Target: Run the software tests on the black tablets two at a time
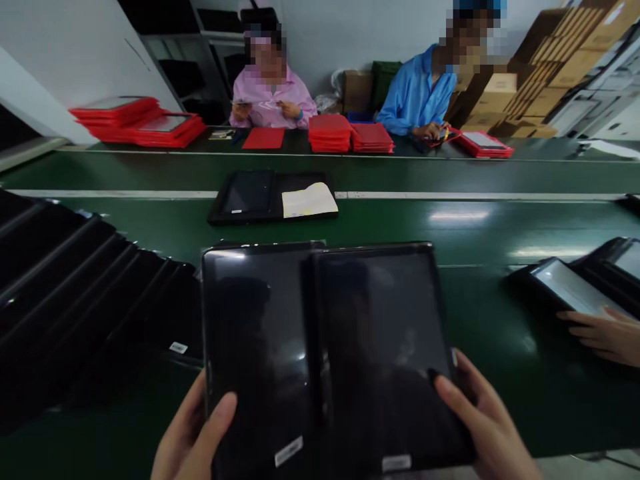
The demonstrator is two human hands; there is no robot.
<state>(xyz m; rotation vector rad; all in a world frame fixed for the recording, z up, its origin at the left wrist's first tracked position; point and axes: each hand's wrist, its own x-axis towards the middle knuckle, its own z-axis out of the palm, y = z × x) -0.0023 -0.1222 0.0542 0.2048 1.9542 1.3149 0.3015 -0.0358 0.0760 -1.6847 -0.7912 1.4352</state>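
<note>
Two black tablets with glossy screens are held side by side in front of me, their inner edges meeting or overlapping. My left hand (200, 430) is closed on the lower left edge of the left tablet (257, 333), thumb over its front. My right hand (483, 413) grips the lower right side of the right tablet (383, 320), its thumb on the front and its fingers partly hidden behind. Each tablet carries a small white label near its bottom edge. Whether a tray or case lies behind them is hidden.
A row of overlapping black tablets or cases (90, 287) lies at left. Ahead, a black tray (215, 215) bears a tablet and paper. Another person's hand (607, 333) touches a tablet at right. Two people sit opposite behind red stacks (330, 133); cartons (545, 80) stand behind.
</note>
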